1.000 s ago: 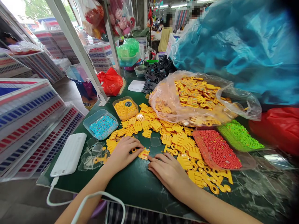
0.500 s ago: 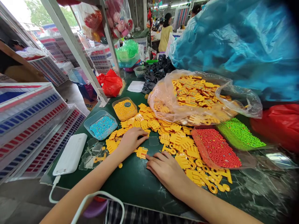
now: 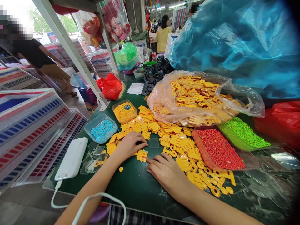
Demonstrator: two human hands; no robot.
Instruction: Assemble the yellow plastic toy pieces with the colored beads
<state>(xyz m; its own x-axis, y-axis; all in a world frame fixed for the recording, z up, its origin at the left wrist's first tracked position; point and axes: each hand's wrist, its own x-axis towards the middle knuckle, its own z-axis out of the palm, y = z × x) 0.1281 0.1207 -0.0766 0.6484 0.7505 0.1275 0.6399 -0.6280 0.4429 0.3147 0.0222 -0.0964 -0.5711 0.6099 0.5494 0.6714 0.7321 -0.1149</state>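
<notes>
Lying on the green table point(image 3: 133, 187) in the head view, a yellow plastic piece point(image 3: 142, 155) is flanked by both hands. The left hand point(image 3: 130, 146) is held half-curled over the yellow scatter; whether anything is gripped cannot be told. The right hand point(image 3: 167, 175) is laid nearly flat and empty, just beside the piece. Loose yellow pieces point(image 3: 174, 142) are heaped beyond.

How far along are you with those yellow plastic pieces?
Done so far, it seems: many yellow plastic pieces lie spread on the green table. In hand: the left hand and right hand sit either side of one small yellow piece, neither clearly gripping it. Left: the clear plastic bag is heaped with more, and the tray of red beads looks full.
</notes>
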